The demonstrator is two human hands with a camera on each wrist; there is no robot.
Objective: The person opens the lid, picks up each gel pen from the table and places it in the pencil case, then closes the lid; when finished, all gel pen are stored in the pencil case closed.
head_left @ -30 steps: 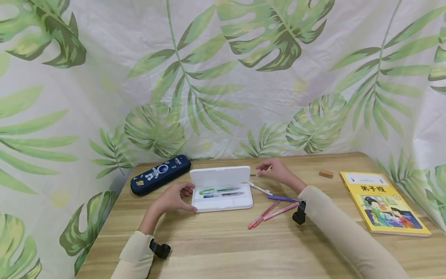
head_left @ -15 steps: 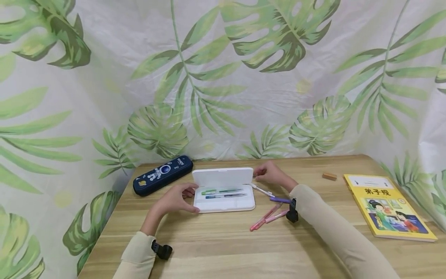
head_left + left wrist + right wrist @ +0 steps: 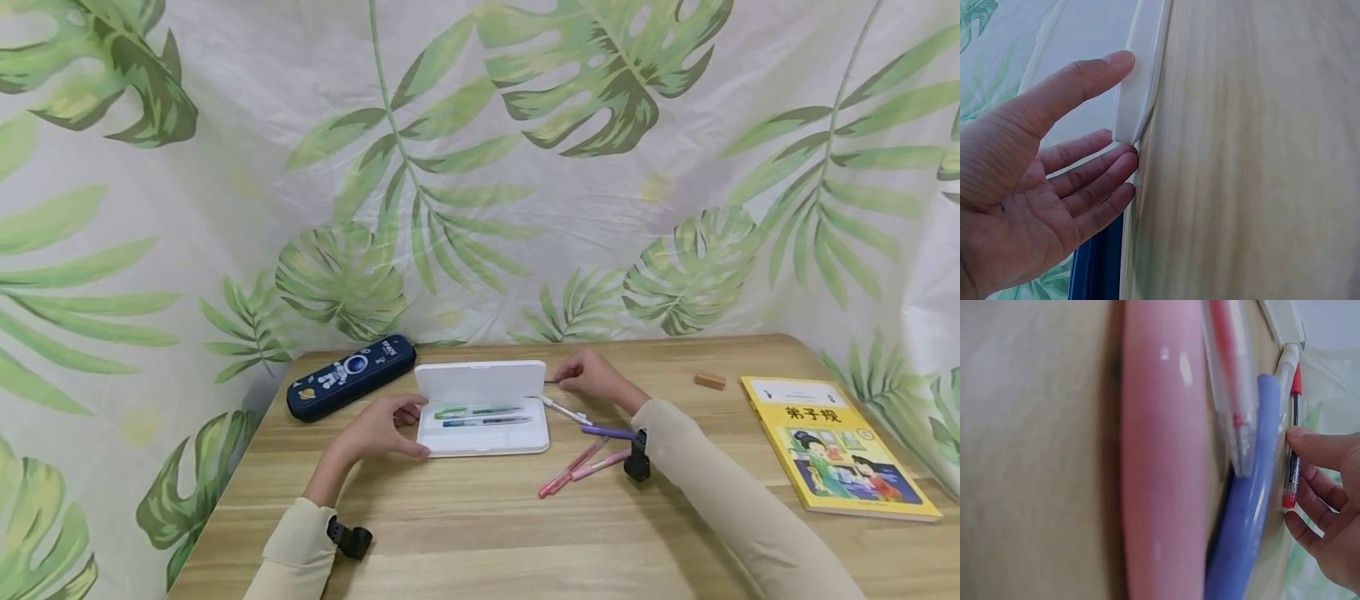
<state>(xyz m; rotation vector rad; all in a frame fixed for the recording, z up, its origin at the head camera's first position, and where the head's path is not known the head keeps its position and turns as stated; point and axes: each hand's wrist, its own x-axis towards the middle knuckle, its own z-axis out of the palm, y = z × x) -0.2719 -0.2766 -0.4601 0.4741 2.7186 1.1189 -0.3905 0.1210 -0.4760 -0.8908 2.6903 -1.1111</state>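
Note:
A white pencil case (image 3: 483, 452) stands open on the table, its lid (image 3: 480, 381) raised at the back. Inside lie a green pen (image 3: 450, 413) and a clear pen with a blue end (image 3: 472, 422). My left hand (image 3: 382, 427) is at the case's left end; in the left wrist view the thumb (image 3: 1085, 80) rests on the rim and the relaxed fingertips touch the corner. Just right of the lid, my right hand (image 3: 596, 377) pinches a clear pen with a red cap and red end (image 3: 1295, 412) between thumb and fingers.
A white pen (image 3: 562, 409), a purple pen (image 3: 606, 431) and pink and red pens (image 3: 600, 464) lie right of the case. A navy astronaut case (image 3: 351, 379) is at back left. At right are a small brown block (image 3: 709, 381) and a yellow book (image 3: 840, 446).
My right hand has come down beside the lid and taken hold of the pen, then shifted slightly right with it. The left hand stays at the pencil case.

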